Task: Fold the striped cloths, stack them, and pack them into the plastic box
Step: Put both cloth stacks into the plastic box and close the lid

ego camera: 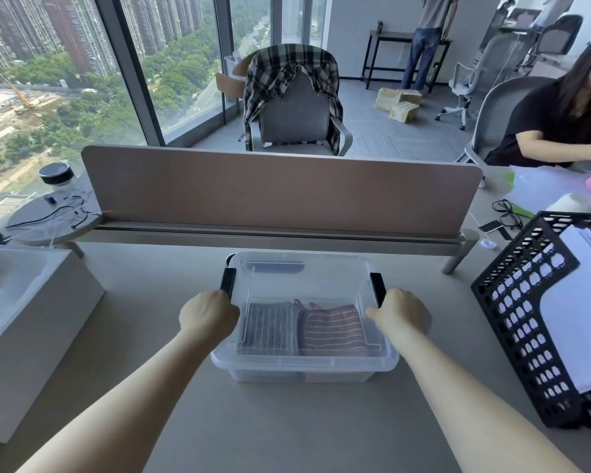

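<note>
A clear plastic box (pixel 304 365) with its lid on stands on the desk in front of me. Through the lid I see two folded striped cloths side by side: a dark grey one (pixel 270 327) on the left and a reddish-brown one (pixel 333 331) on the right. My left hand (pixel 208 317) grips the box's left side just below the black latch (pixel 228 280). My right hand (pixel 401 315) holds the right side by the other black latch (pixel 377 288), fingers curled at the rim.
A black perforated file rack (pixel 512 319) with white papers stands close on the right. A white foam-lined carton (pixel 31 312) sits at the left. A brown divider panel (pixel 280 192) runs behind the box. Glasses (pixel 507 213) lie at the far right, near a seated person.
</note>
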